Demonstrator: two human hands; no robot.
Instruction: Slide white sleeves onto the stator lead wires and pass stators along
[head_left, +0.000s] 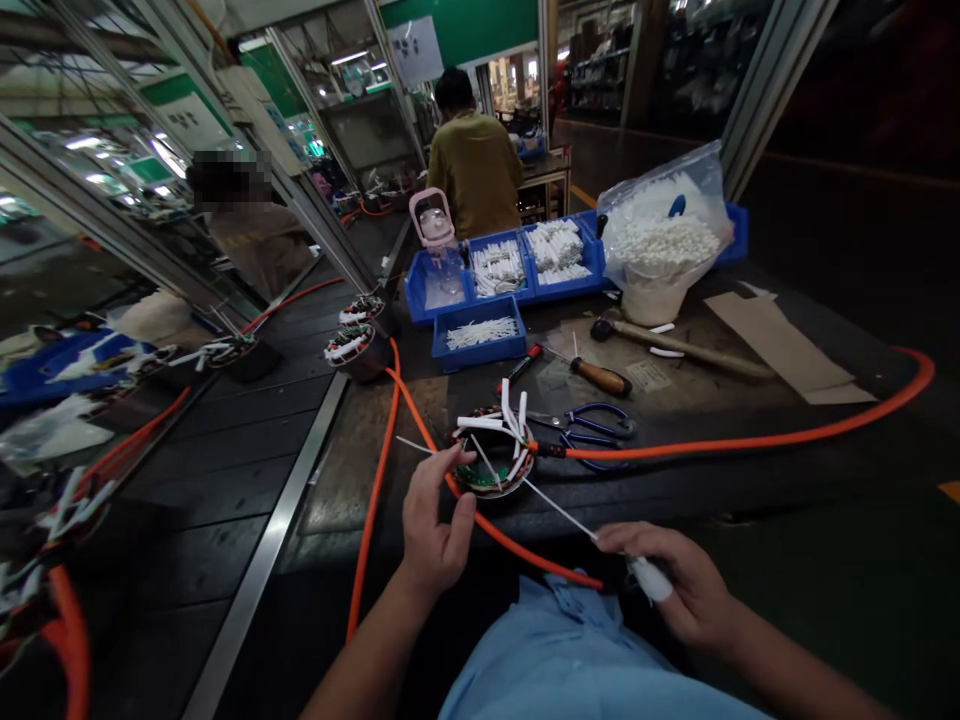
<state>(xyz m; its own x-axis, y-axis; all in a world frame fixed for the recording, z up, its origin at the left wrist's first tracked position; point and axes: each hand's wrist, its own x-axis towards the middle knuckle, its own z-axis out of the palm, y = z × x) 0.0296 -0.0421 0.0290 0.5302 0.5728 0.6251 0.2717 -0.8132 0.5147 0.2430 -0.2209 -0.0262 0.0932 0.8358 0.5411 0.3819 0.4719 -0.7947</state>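
A ring-shaped motor stator (491, 484) with coloured windings lies near the table's front edge, several white sleeves (512, 415) standing up from it. My left hand (439, 520) is at its near left rim, thumb and fingers apart; whether the fingertips touch it I cannot tell. My right hand (671, 575) pinches the free end of a white cable tie (561, 508), which stretches taut from the stator. Something white, perhaps a wrapping, covers its thumb tip. Another thin white tie (416, 445) sticks out behind my left fingers. An orange cable (720, 443) joins the stator's right side.
Blue-handled pliers (600, 420), a wooden-handled screwdriver (600, 377), a red marker (519, 368) and a hammer (690, 348) lie beyond. Blue bins (480, 350) hold white pieces beside a filled plastic bag (664, 225). More stators (360, 350) stand left. A person (474, 165) sits ahead.
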